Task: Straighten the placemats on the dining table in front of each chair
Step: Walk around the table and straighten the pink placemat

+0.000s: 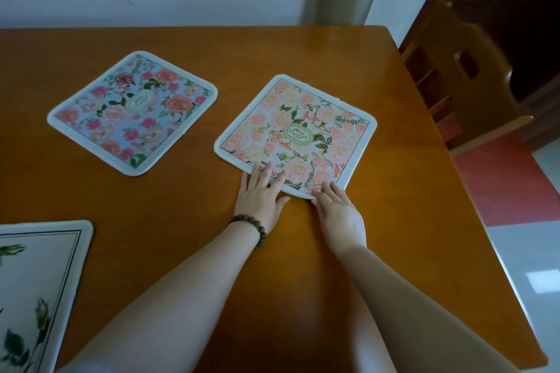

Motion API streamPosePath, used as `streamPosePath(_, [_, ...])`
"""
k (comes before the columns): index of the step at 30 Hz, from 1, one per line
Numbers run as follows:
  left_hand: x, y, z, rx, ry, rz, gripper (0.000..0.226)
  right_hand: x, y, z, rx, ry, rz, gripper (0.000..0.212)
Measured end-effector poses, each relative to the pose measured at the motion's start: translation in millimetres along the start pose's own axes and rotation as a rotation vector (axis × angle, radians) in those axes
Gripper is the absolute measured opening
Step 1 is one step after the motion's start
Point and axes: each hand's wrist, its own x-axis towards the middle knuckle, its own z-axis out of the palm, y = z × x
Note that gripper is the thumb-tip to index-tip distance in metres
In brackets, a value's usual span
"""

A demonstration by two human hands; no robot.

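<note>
Right then, both hands lay flat on the near corner of the peach flower placemat (295,136). The left hand (260,197), the one with a bead bracelet (250,225) on its wrist, had its fingers spread on the mat's edge and its thumb on the bare wood. The right hand (339,209) had its fingertips pressed on the same corner, just beside the left. Neither hand was curled round anything; they were open and pushing down, not pinching.

The mat sat straight ahead of the hands, a little toward the right side of the dining table (394,191). It was turned like a diamond, with one corner pointing back at the person and another pointing at the wall. Its edges did not run along the table's edges. The wooden chair (463,76) stood past the table's right side, well apart from the mat.

Both hands were about as close, so either could do the turning. I think the mat needed to be spun until one side faced the chair.

The blue rose placemat (133,112) lay farther left and was crooked too. A white placemat (39,281) showed at the near left corner, partly cut off.
</note>
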Motion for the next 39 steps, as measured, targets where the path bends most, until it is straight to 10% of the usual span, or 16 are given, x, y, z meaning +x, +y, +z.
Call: streamPosePath(39, [-286,52,3,-0.009,-0.259,-0.368,0.045,-221,-14,-40,0.151,-0.523,-0.124,0.040])
